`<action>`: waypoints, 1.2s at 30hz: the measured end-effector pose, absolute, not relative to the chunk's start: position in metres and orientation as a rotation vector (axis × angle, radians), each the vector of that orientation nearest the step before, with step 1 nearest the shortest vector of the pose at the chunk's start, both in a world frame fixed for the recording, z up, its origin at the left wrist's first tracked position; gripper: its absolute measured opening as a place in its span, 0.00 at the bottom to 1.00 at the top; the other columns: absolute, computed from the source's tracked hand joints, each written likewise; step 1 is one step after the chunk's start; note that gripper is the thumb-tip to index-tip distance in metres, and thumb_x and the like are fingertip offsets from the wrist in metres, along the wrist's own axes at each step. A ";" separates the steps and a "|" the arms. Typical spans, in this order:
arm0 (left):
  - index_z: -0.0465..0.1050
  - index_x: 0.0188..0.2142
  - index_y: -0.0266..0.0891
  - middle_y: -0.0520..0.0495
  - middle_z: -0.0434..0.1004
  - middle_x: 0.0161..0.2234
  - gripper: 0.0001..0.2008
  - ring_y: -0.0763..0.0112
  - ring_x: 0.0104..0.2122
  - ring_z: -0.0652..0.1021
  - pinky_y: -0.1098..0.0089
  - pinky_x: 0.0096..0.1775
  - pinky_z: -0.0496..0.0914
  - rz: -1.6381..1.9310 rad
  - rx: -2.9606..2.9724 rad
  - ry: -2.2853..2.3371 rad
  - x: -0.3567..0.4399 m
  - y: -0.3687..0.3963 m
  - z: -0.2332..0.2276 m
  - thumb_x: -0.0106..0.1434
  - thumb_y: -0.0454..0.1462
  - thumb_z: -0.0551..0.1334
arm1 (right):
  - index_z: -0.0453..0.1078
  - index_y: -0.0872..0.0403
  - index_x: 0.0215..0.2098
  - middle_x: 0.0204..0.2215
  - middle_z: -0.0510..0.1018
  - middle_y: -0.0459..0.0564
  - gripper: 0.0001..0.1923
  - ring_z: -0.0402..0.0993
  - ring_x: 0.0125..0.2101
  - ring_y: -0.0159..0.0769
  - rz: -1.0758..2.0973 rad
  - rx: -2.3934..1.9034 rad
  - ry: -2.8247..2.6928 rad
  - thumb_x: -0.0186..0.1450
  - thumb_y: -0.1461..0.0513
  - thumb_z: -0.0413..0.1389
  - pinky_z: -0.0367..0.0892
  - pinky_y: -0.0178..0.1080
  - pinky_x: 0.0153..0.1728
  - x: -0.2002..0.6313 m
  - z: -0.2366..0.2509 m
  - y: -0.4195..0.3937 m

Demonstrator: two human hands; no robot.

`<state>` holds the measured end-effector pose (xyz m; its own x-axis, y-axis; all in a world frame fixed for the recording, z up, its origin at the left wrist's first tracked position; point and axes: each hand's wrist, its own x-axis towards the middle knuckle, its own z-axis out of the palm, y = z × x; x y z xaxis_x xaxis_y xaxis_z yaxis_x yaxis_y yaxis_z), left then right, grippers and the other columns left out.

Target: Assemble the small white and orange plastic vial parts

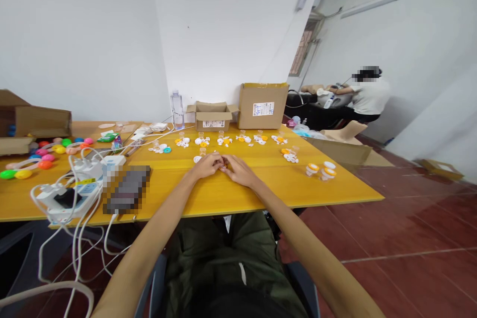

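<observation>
My left hand and my right hand meet over the middle of the yellow table. Their fingers are curled together at the tips. Something small seems to be between them, but it is too hidden to make out. Just behind the left hand are a white round lid and a small clear cup. Farther back runs a row of small clear cups with orange and white round parts and little white pieces. Several closed clear jars with orange or white lids stand to the right.
A power strip with tangled white cables and a dark blurred device lie at left. Colourful balls are beyond them. A water bottle, an open carton and a closed box line the wall. Another person sits far right.
</observation>
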<state>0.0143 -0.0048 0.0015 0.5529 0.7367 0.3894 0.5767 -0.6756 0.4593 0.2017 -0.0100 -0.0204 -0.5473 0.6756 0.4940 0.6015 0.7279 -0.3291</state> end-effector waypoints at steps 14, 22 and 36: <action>0.73 0.30 0.39 0.49 0.73 0.32 0.08 0.68 0.31 0.73 0.68 0.37 0.69 0.806 2.535 1.106 0.014 -0.004 0.002 0.61 0.31 0.56 | 0.66 0.49 0.53 0.44 0.77 0.52 0.15 0.73 0.44 0.42 0.216 -0.961 -2.329 0.67 0.61 0.54 0.68 0.43 0.46 0.202 -0.016 -0.013; 0.74 0.31 0.39 0.49 0.73 0.32 0.08 0.69 0.31 0.73 0.69 0.38 0.69 0.805 2.514 1.092 0.013 -0.003 0.000 0.62 0.32 0.57 | 0.66 0.51 0.53 0.44 0.77 0.53 0.15 0.73 0.45 0.42 0.246 -0.993 -2.342 0.67 0.61 0.55 0.67 0.43 0.47 0.201 -0.013 -0.014; 0.73 0.29 0.39 0.50 0.71 0.30 0.08 0.71 0.29 0.71 0.70 0.36 0.67 0.809 2.492 1.106 0.015 -0.005 0.003 0.60 0.31 0.57 | 0.65 0.50 0.54 0.45 0.77 0.53 0.16 0.72 0.45 0.43 0.268 -0.999 -2.335 0.67 0.61 0.54 0.67 0.44 0.48 0.202 -0.015 -0.013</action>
